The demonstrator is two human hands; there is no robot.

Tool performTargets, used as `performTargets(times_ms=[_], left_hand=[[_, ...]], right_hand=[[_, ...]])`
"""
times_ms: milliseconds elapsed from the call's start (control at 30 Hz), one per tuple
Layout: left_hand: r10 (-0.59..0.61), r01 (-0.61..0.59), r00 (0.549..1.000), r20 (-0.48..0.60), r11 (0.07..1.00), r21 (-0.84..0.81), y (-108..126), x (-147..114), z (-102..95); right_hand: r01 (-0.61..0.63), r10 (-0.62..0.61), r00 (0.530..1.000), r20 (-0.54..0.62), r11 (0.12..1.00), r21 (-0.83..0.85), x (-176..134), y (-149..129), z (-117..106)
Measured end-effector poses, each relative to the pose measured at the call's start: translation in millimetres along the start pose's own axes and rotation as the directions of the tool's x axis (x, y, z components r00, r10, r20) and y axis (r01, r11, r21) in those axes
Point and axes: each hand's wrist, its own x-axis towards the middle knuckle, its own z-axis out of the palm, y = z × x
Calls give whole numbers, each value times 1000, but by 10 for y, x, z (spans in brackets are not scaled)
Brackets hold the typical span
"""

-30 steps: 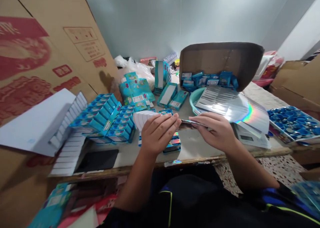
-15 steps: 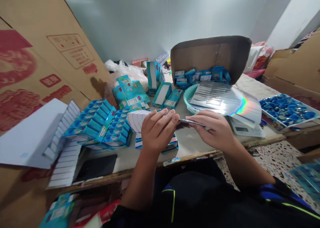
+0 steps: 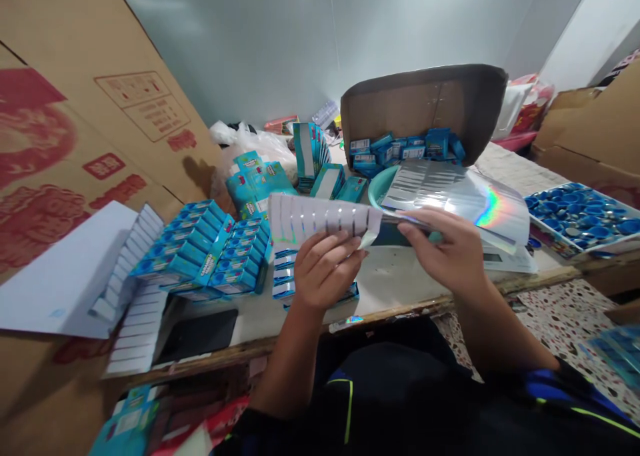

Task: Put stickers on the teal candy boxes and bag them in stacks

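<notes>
- Clothing point(image 3: 400, 396), dark with thin yellow lines, is seen nearest, below the wooden table edge point(image 3: 240, 349).
- Black flat object point(image 3: 203, 336) is laid near that edge at left; banded white strips point(image 3: 133, 336) are placed just beside it.
- Striped sheet point(image 3: 320, 217) (white, crossed by shiny silvery bands) is held raised above the table, before the body. Its lower edge is gripped by the left hand point(image 3: 327, 269), fingers bent and lying close together; the thumb is hidden, so its place cannot be told.
- Thin grey object point(image 3: 400, 219) is pinched between thumb and fingers of the right hand point(image 3: 445, 246), near the sheet's right end. A bit of green is shown at the grip; whether sheet and object are touching cannot be told.
- Small boxes point(image 3: 284, 276), blue with silvery bands, are partly covered by the left hand.
- Stacked blue boxes point(image 3: 185, 243) are set further left.
- White scale point(image 3: 515, 261) is overhung by silvery sheets point(image 3: 450, 193), which are rested across a turquoise basin point(image 3: 376, 188).
- Blue caps point(image 3: 595, 209) are held in a white tray point(image 3: 607, 248) at right.
- Flattened cartons point(image 3: 250, 183) are piled behind the raised sheet.
- Blue packets point(image 3: 435, 146) are contained in an open cardboard box point(image 3: 395, 106), backed by a grey wall point(image 3: 260, 49).
</notes>
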Motion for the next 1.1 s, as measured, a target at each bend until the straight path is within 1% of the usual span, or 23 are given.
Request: performTargets(times_ms=[67,100,133,167,233,300,333,367,400,433,467,500,567,633,667,700,733,767,833,900,933,1000,1100], left_hand=[[-193,191,981,-4,970,-153,-28,-29,39],[-318,311,948,-5,929,-200,-57,-52,69],[-453,441,892,-2,869,-225,-100,-81,108],[-587,572,810,8,786,-234,-155,-113,155],[-809,796,584,73,552,-247,-299,-180,262],[-927,915,344,151,294,-277,-463,-242,369],[-952,940,249,179,194,-280,-538,-267,414],[-965,955,177,193,121,-273,-603,-289,449],[-973,964,124,196,72,-255,-652,-308,475],[-977,972,87,194,40,-231,-683,-324,493],[-979,978,64,195,22,-209,-699,-338,505],[-978,981,51,203,12,-192,-700,-352,514],[-973,984,45,228,3,-181,-683,-379,529],[-967,978,43,250,-10,-206,-672,-412,547],[-965,972,31,262,-32,-231,-677,-432,557],[-961,964,9,278,-65,-258,-687,-454,567],[-956,954,-17,293,-103,-281,-703,-476,576],[-951,945,-41,305,-136,-296,-720,-496,582],[-942,935,-68,327,-175,-309,-751,-526,587],[-933,923,-86,349,-206,-324,-767,-538,584],[-928,915,-96,361,-225,-335,-771,-538,581],[-919,901,-116,377,-257,-349,-772,-538,575],[-914,922,-118,388,-245,-298,-771,-556,560]], right_hand=[[-68,61,993,-100,995,-73,34,211,-55],[-105,86,983,-161,988,-113,58,365,-90],[-145,109,969,-220,977,-157,82,547,-128],[-186,129,954,-270,962,-200,103,747,-164],[-290,194,928,-318,912,-292,114,1151,-224],[-377,327,926,-188,812,-445,71,1467,-245],[-413,415,902,-119,747,-521,31,1563,-234],[-445,491,867,-87,682,-580,-17,1612,-207],[-471,529,843,-102,633,-615,-68,1613,-163],[-479,515,845,-143,612,-630,-118,1571,-105],[-475,455,866,-208,617,-628,-164,1493,-31],[-443,366,895,-255,656,-611,-202,1387,54],[-295,168,947,-274,794,-531,-247,1131,259],[-91,31,985,-170,929,-359,-248,879,505],[-44,23,996,-87,967,-251,-234,776,643],[-59,59,998,-7,986,-154,-214,698,789],[-125,129,990,58,990,-65,-191,646,939],[-225,221,966,133,974,15,-167,620,1089],[-460,406,875,264,867,191,-121,635,1373],[-631,513,774,372,673,386,-82,697,1604],[-666,532,746,402,577,473,-68,732,1693],[-664,541,736,407,462,588,-51,792,1813],[-636,552,747,370,434,638,-69,850,1879]])
